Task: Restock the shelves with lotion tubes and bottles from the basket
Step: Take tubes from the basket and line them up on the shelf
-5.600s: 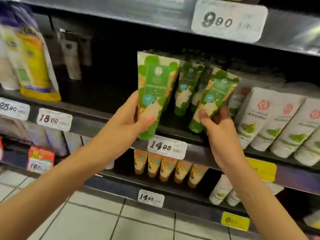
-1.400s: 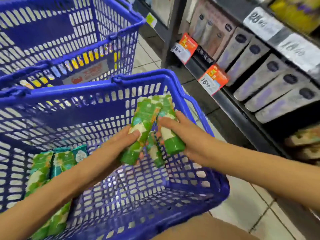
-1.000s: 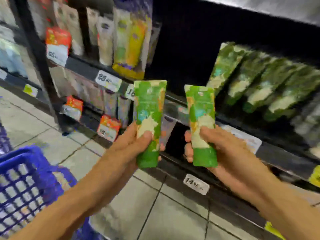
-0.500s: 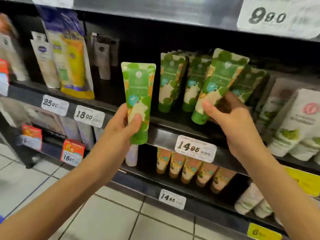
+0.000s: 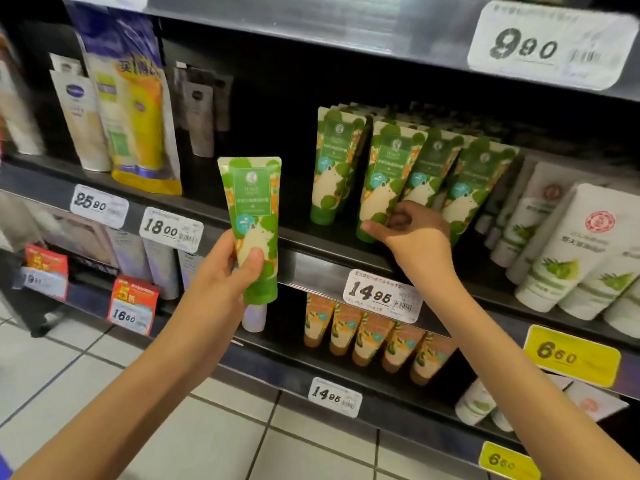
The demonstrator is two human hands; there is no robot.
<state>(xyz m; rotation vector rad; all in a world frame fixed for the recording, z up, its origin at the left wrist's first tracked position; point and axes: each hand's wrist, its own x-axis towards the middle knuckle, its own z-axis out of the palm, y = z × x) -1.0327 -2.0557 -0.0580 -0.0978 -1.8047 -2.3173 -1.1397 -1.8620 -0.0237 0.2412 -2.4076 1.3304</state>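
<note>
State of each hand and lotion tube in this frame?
left hand: grips the held tube.
held tube: upright, cap down, short of the shelf.
right hand: pinches the shelved tube's lower end.
shelved tube: cap down on the shelf, in the green row.
orange tubes: standing cap down, in a row.

- A shop: the skincare aisle of a supermarket or chemist's, to judge by the stock.
- Dark metal shelves (image 5: 311,252) stacked in tiers, goods faced outward along each one.
- Printed price tags clipped to the shelf edges: a white 14.95 tag (image 5: 381,296) with a barcode, an 18.00 tag (image 5: 170,230), a yellow 6.60 tag (image 5: 571,355), a red promotional tag (image 5: 133,304).
- Many copies of one product side by side: green tubes (image 5: 433,174) in a row, white tubes (image 5: 571,251) to their right, orange tubes (image 5: 374,336) on the tier below.
- Pale tiled floor (image 5: 104,393) underfoot.
</note>
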